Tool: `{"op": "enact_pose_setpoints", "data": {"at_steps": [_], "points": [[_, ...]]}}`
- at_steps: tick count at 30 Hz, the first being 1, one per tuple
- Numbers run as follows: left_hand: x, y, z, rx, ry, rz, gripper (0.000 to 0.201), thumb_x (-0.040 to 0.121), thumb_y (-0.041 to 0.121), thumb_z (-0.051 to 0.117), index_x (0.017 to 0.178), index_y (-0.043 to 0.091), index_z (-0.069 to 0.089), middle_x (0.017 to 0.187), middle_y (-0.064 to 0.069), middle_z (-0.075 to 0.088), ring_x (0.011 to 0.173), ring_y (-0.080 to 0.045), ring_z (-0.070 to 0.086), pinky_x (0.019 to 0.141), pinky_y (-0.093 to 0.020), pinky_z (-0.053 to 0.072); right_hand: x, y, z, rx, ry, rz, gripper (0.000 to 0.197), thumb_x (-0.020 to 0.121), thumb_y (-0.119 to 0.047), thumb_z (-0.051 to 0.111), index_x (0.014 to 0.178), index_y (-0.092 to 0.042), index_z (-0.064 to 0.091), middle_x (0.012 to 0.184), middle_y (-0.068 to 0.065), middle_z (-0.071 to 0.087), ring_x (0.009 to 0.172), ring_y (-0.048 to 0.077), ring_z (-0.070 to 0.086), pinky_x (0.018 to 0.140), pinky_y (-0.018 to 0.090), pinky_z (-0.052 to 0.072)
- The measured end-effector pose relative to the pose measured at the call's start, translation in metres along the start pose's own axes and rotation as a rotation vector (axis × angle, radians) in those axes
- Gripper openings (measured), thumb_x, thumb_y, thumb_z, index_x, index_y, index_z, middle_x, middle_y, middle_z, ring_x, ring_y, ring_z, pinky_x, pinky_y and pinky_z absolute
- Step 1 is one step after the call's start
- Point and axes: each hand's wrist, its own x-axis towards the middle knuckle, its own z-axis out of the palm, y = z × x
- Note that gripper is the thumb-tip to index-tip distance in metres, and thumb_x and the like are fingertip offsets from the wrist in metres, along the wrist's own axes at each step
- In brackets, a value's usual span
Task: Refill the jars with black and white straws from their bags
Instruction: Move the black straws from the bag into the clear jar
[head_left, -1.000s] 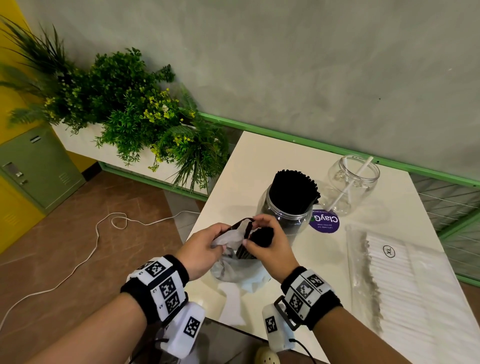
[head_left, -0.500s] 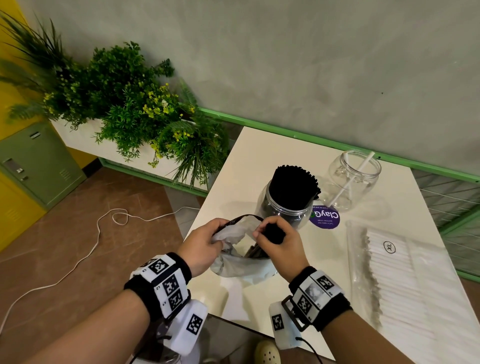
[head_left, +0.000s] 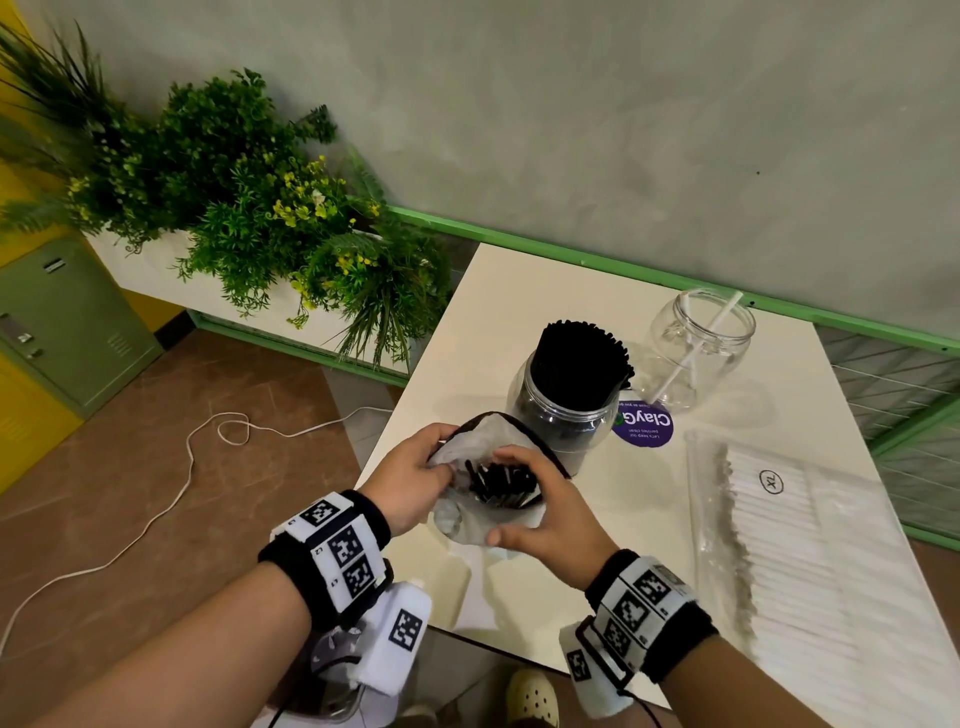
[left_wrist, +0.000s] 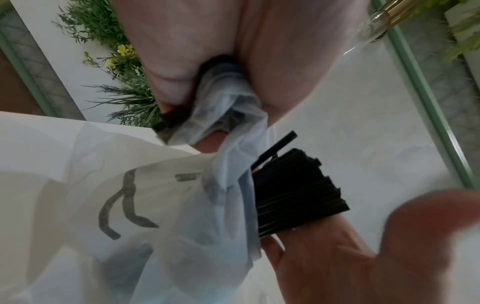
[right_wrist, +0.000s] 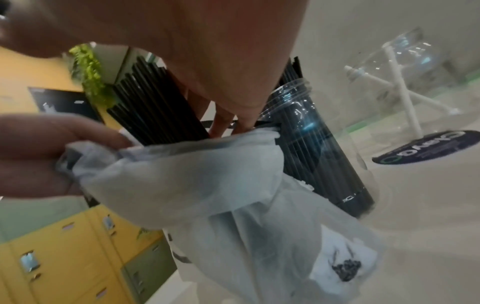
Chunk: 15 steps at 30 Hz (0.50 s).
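A thin translucent bag (head_left: 470, 506) is held above the near edge of the white tabletop (head_left: 597, 519). Its bunched rim is pinched by the left hand (head_left: 410, 480), while the right hand (head_left: 545, 512) is curved around a bundle of black straws (head_left: 501, 483) inside it. Just behind, a clear jar (head_left: 563, 410) is packed with black straws. Farther right, a second jar (head_left: 696, 348) is seen with white straws (head_left: 701, 345), and a flat bag of white straws (head_left: 815, 545) is laid nearby.

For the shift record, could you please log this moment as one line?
left hand: grips bag rim | right hand: around black straws in bag | black jar: full | clear jar: nearly empty
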Motion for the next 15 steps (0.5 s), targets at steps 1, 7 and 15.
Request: {"op": "enact_pose_setpoints", "data": {"at_steps": [1,7,15], "points": [[0.001,0.000,0.002,-0.010,-0.009,-0.006,0.045,0.085,-0.017,0.041,0.103,0.020,0.058,0.097,-0.009,0.067,0.080,-0.014,0.064,0.072,-0.025,0.051,0.002,0.000,0.003,-0.042,0.030,-0.014,0.073,0.056,-0.057,0.079,0.121,-0.038,0.051,0.121,-0.014,0.057,0.118,0.005,0.049,0.100,0.019,0.037],[0.001,0.002,0.009,0.004,-0.087,-0.045,0.028,0.083,-0.010,0.057,0.098,0.013,0.059,0.080,-0.007,0.065,0.067,-0.017,0.057,0.057,-0.025,0.044,0.014,0.001,0.021,0.097,0.247,0.003,0.043,0.062,-0.036,0.083,0.093,-0.023,0.057,0.090,-0.014,0.059,0.088,0.008,0.056,0.080,0.021,0.046],[0.000,-0.005,-0.005,0.077,0.026,0.018,0.030,0.077,0.003,0.059,0.097,0.027,0.060,0.087,-0.009,0.070,0.081,-0.029,0.065,0.075,-0.038,0.050,0.013,-0.004,-0.002,0.284,0.305,0.032,0.016,0.077,0.011,0.070,0.084,0.000,0.060,0.076,-0.003,0.065,0.075,0.010,0.060,0.076,0.020,0.047]]}}
